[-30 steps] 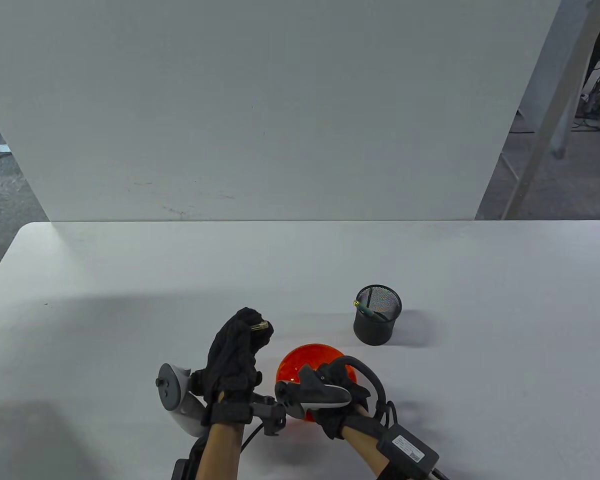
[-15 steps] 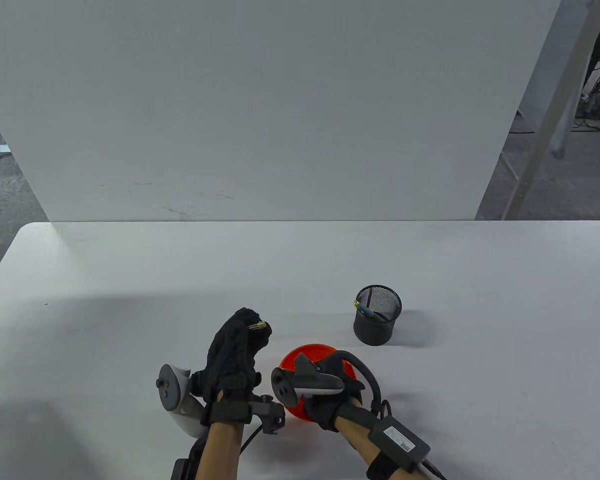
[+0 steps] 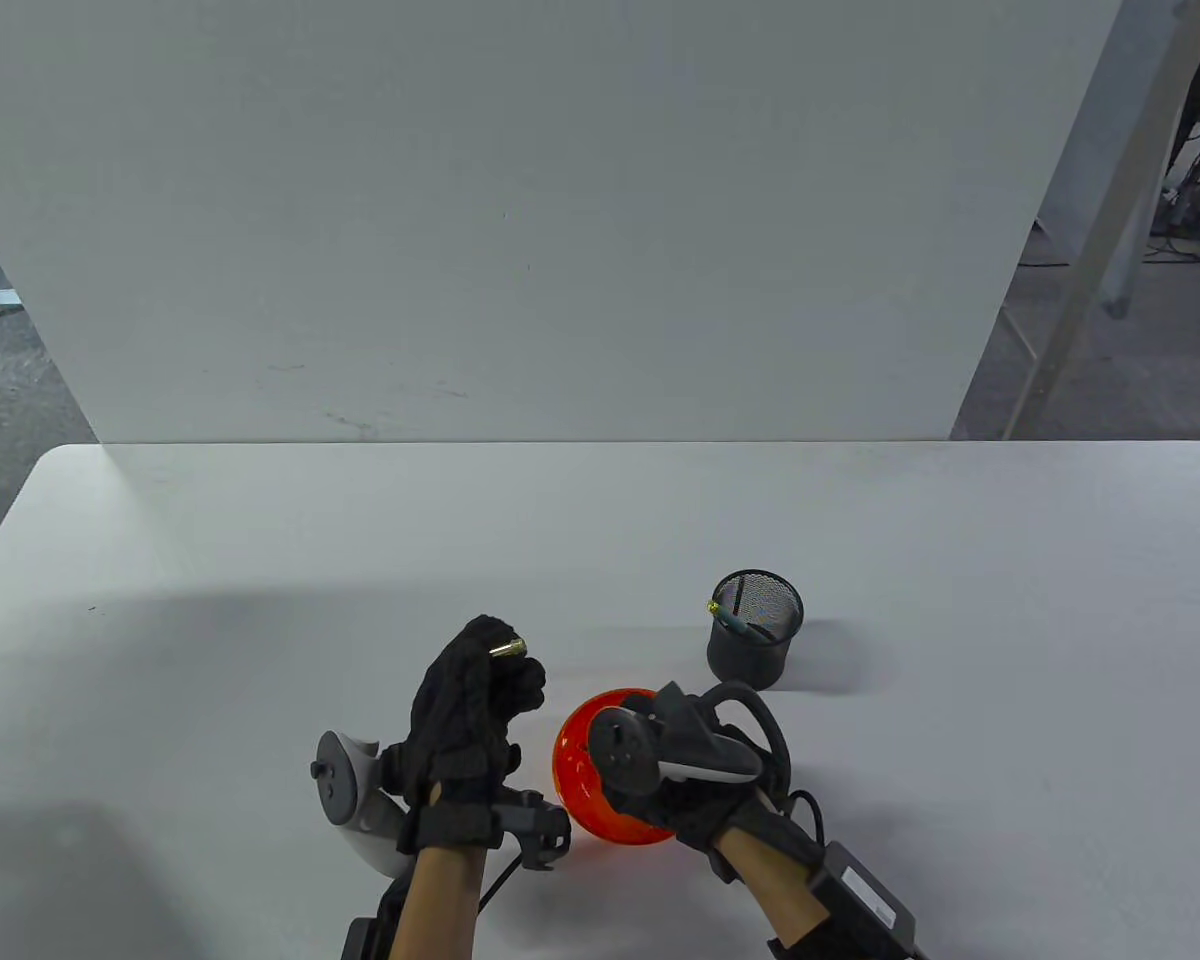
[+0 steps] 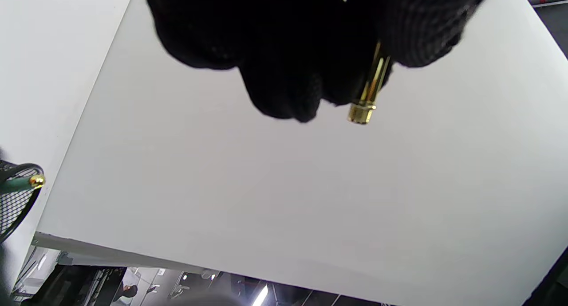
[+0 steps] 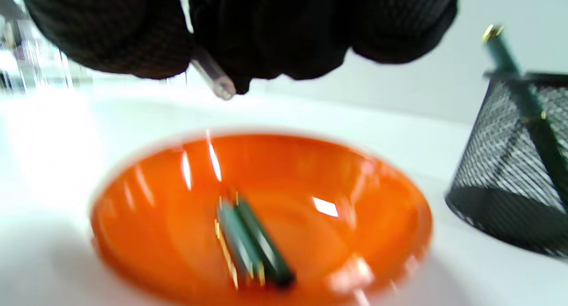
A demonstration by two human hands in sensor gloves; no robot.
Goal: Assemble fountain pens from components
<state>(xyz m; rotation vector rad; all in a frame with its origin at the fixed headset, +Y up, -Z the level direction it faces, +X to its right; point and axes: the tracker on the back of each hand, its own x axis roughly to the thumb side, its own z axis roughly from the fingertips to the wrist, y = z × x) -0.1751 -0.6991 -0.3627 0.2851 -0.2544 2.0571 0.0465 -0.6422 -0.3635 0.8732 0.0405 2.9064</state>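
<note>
My left hand (image 3: 475, 690) hovers left of the orange bowl (image 3: 580, 740) and pinches a small gold pen section (image 3: 507, 649); its gold end (image 4: 367, 95) pokes out below the gloved fingertips. My right hand (image 3: 705, 815) is over the bowl, mostly hidden under its tracker. In the right wrist view its fingers (image 5: 133, 44) pinch a thin clear tube (image 5: 214, 79) above the bowl (image 5: 146, 199). Two dark green pen parts (image 5: 250, 248) with gold rings lie side by side in the bowl's bottom.
A black mesh pen cup (image 3: 754, 643) stands just behind and right of the bowl, with a green gold-tipped pen (image 3: 732, 618) leaning inside. A white partition rises along the table's far edge (image 3: 520, 442).
My right hand has risen out of the bowl and swung right, its tracker turning, with the clear tube in its fingers. My left hand has tipped the gold section slightly up and away.
</note>
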